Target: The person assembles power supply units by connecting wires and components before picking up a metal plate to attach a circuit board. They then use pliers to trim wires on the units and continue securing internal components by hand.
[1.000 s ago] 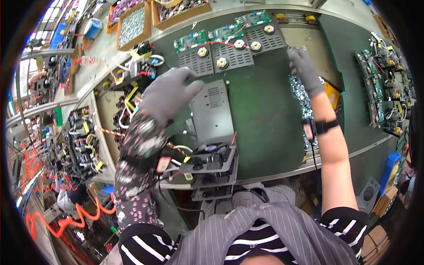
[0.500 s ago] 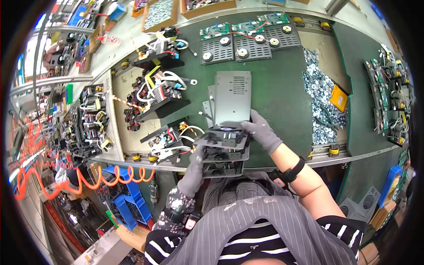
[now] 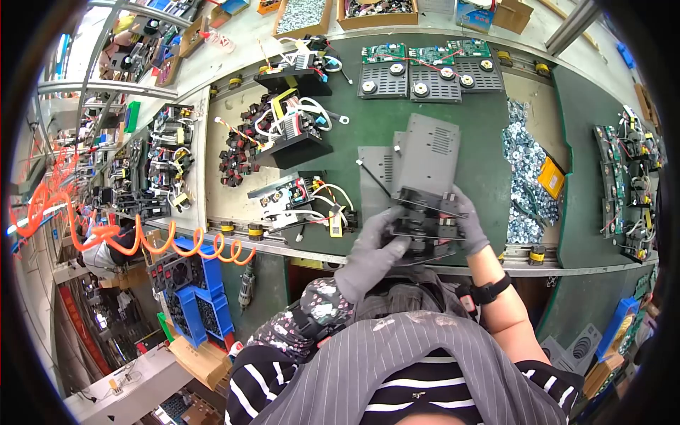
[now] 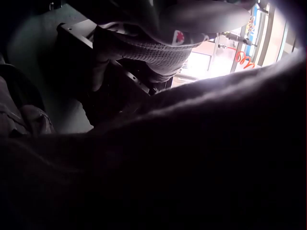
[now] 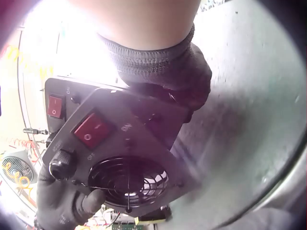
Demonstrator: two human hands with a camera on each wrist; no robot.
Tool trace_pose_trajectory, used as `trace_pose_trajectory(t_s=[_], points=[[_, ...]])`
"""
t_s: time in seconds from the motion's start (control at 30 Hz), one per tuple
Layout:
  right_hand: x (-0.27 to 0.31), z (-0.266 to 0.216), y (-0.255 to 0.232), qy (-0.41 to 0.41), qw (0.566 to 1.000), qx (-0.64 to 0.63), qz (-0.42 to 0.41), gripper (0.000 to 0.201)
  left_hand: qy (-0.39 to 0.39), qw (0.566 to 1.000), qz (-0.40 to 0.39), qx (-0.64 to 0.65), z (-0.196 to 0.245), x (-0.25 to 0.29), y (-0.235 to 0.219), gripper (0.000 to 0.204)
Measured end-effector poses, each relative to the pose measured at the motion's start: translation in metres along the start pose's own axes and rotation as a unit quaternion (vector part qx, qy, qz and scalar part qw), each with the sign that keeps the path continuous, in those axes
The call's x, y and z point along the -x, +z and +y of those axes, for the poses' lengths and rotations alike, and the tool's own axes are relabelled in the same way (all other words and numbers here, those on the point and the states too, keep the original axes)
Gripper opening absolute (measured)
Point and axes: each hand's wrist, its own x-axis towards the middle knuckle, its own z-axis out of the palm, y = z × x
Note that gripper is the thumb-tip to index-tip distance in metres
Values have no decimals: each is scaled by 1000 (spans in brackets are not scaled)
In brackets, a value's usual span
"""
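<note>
A stack of grey metal casing panels [image 3: 428, 159] with slotted vents lies at the table's near edge, its black front plates facing the person. The right wrist view shows one front plate with a red rocker switch [image 5: 91, 130], a black knob [image 5: 62, 165] and a round fan grille [image 5: 129, 182]. My left hand [image 3: 372, 251], in a grey glove, grips the left side of the front plates, thumb toward the person. My right hand [image 3: 469, 221], gloved too, holds their right side, its fingers partly hidden behind the panels. The left wrist view is mostly dark, with gloved fingers [image 4: 148, 52] at a metal edge.
Black heatsink assemblies with white cables [image 3: 294, 134] stand to the left. Slotted plates with green circuit boards [image 3: 382, 53] line the back. Small shiny metal parts [image 3: 520, 170] lie in a recess at right, beside a yellow box [image 3: 551, 177]. An orange coiled hose [image 3: 170, 237] hangs at left.
Both hands were away from the stack at first, then came to its two sides. Since then the left hand has moved up onto the front plates, and the stack has turned and fanned slightly.
</note>
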Motion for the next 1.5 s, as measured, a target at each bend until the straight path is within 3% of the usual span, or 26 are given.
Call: trace_pose_trajectory(t_s=[0.1, 0.27, 0.33, 0.4, 0.43, 0.47, 0.53, 0.57, 0.6, 0.63, 0.67, 0.7, 0.73, 0.8, 0.83, 0.87, 0.9, 0.93, 1.0, 1.13, 1.2, 1.27, 1.3, 1.33, 1.4, 1.5], points=[[6, -26, -26, 2, 1000, -14, -17, 47, 47, 992, -67, -93, -13, -12, 17, 53], [8, -29, -33, -11, 999, 18, -24, 46, 37, 990, -80, -109, -5, -15, 13, 43], [-3, -4, -40, 1, 1000, 11, -10, 44, 126, 930, 3, -346, 7, -13, -5, 38], [-3, 6, -22, -3, 999, 43, 17, 42, 259, 812, 109, -511, 4, -25, -31, 35], [4, -4, -17, 34, 999, 17, -11, 40, 219, 817, 158, -509, 5, -30, -35, 39], [2, 1, -21, 30, 999, 30, -22, 40, 269, 787, 207, -515, -9, -39, -46, 38], [-13, 29, -43, -13, 998, 22, -61, 45, 195, 819, 185, -506, -17, -48, -55, 39], [-20, 43, -53, -44, 995, -3, -90, 52, 93, 876, 141, -452, -4, -54, -49, 40], [-16, 32, -40, 9, 991, -116, -69, 58, -11, 916, 91, -391, 2, -54, -42, 41], [-21, 41, -50, -18, 994, -78, -79, 51, 66, 836, 65, -541, -18, -61, -52, 40], [-25, 49, -60, -46, 994, -40, -88, 45, 13, 847, 121, -517, -43, -78, -58, 40], [-26, 54, -65, -52, 994, 9, -99, 42, -42, 917, 90, -387, -42, -82, -56, 42], [-26, 48, -60, 41, 988, -117, -97, 42, -52, 911, 107, -395, -31, -79, -47, 45], [-38, 69, -84, 45, 990, -99, -86, 41, -15, 938, 71, -338, -72, -97, -65, 38], [-30, 62, -84, -37, 997, 40, -53, 40, 1, 956, 35, -290, -93, -107, -68, 35], [-14, 43, -78, -66, 994, 78, -42, 39, 13, 970, -4, -243, -106, -116, -65, 33], [2, 23, -72, -95, 988, 116, -29, 38, -82, 986, -22, -142, -98, -119, -50, 27], [9, -3, -65, -72, 994, 63, -45, 38, -43, 979, -65, -187, -93, -133, -32, 29], [16, -30, -70, -112, 981, 154, -30, 40, -53, 987, -114, -105, -86, -142, -4, 29], [23, -53, -85, -97, 991, 92, 1, 43, -73, 989, -124, -42, -135, -194, 26, 34], [29, -55, -96, -81, 984, 152, 40, 43, -55, 967, -161, -188, -120, -199, 35, 37], [25, -48, -117, -116, 932, 344, 17, 37, -84, 922, -101, -365, -87, -191, 43, 43], [20, -35, -127, -67, 967, 237, 70, 38, 65, 830, -128, -539, -76, -176, 39, 45], [-3, -13, -164, -129, 879, 450, 92, 40, -37, 859, -55, -507, -33, -149, 52, 40], [18, -41, -113, -72, 953, 277, 99, 37, 150, 770, -1, -620, 5, -102, 45, 31], [8, -18, -153, -55, 957, 262, 112, 30, 354, 717, -12, -600, 50, -58, 2, 36]])
